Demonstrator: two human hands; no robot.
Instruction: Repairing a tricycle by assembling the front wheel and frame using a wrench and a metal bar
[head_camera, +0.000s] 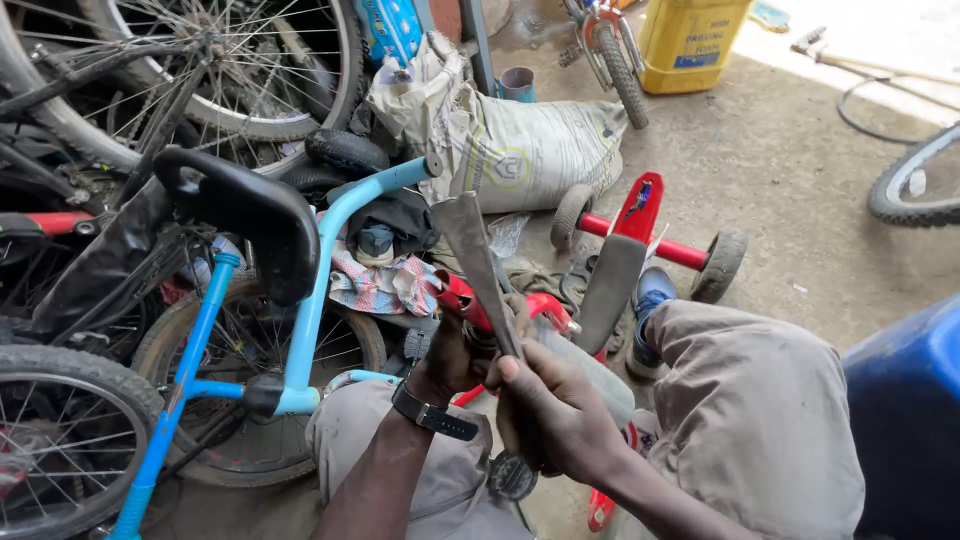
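Flat grey metal blade (478, 262) gripped in right hand (552, 415), fingers closed round its lower end — blade tilted up over lap. Red metal part of small tricycle (462, 300) clasped by left hand (455, 358), fingers closed. Light-blue bicycle frame (325, 270) just beside, at left.

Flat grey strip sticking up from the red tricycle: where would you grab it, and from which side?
Grab the flat grey strip at its lower half, just above the right hand, coming from the side with fingers across the two broad faces. It stands nearly upright, tilted left, and is wide but thin, so the faces probably give the surest hold. The left hand covers its base.
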